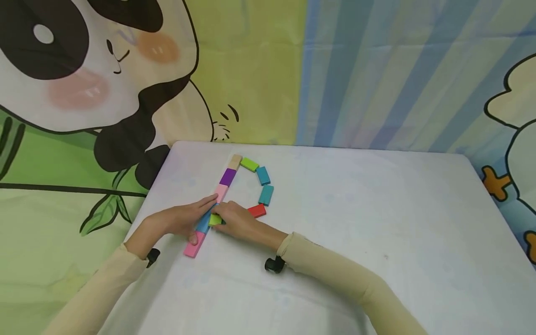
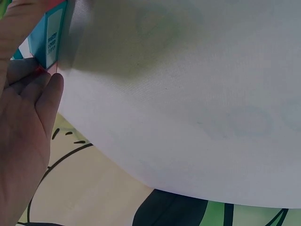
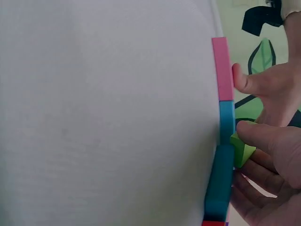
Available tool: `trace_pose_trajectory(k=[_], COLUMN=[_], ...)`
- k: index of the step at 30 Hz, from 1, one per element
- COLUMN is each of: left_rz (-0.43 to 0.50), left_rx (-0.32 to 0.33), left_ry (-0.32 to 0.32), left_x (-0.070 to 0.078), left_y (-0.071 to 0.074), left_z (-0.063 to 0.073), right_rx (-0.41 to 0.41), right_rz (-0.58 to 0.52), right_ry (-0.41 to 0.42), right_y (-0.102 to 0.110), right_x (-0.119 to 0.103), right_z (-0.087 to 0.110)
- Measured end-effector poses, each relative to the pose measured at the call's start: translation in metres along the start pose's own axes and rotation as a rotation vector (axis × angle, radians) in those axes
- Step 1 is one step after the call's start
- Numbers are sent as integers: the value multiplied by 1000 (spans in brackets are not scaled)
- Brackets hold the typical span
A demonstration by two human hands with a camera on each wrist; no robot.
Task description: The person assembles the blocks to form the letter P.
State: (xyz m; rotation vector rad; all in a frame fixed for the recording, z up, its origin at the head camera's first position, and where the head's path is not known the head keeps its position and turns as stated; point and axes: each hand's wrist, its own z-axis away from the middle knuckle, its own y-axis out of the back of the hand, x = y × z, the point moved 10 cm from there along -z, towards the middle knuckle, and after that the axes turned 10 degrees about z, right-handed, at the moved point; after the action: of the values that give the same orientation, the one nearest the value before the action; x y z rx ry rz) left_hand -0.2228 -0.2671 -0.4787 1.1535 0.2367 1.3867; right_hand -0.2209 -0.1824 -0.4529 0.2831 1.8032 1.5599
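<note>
A straight row of small flat blocks lies on the white table, with pink, blue, pink, purple and beige pieces. My left hand rests along the row's left side, fingers extended, thumb by the near pink block. Between thumb and fingers, my right hand pinches a lime green block beside the blue one. Close to it in the right wrist view stands a teal block, mostly hidden by my right hand in the head view.
A curve of blocks bows out to the right of the row: lime green, two teal and red. The white table extends far to the right. Behind it hangs a printed cloth with a panda.
</note>
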Motion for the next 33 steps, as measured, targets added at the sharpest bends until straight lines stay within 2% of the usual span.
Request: trace_pose_trajectory(k=[5, 12, 19, 24, 28, 33], left_rz=[4, -7, 15, -1, -36, -101], left_rx=[-4, -13, -18, -31, -25, -20], left_ry=[13, 11, -8, 28, 74, 103], left_x=[0, 2, 5, 5, 1, 0], left_y=[0, 0, 0, -2, 0, 3], left_z=[1, 2, -1, -3, -2, 0], right_rx=[5, 18, -10, -39, -2, 38], right_rz=[81, 226, 287, 255, 188, 174], right_ry=[-18, -89, -106, -172, -262, -307], right_y=[-6, -6, 1, 30, 60, 73], right_x=[1, 7, 20, 54, 87, 115], right_z=[-4, -4, 2, 30, 64, 102])
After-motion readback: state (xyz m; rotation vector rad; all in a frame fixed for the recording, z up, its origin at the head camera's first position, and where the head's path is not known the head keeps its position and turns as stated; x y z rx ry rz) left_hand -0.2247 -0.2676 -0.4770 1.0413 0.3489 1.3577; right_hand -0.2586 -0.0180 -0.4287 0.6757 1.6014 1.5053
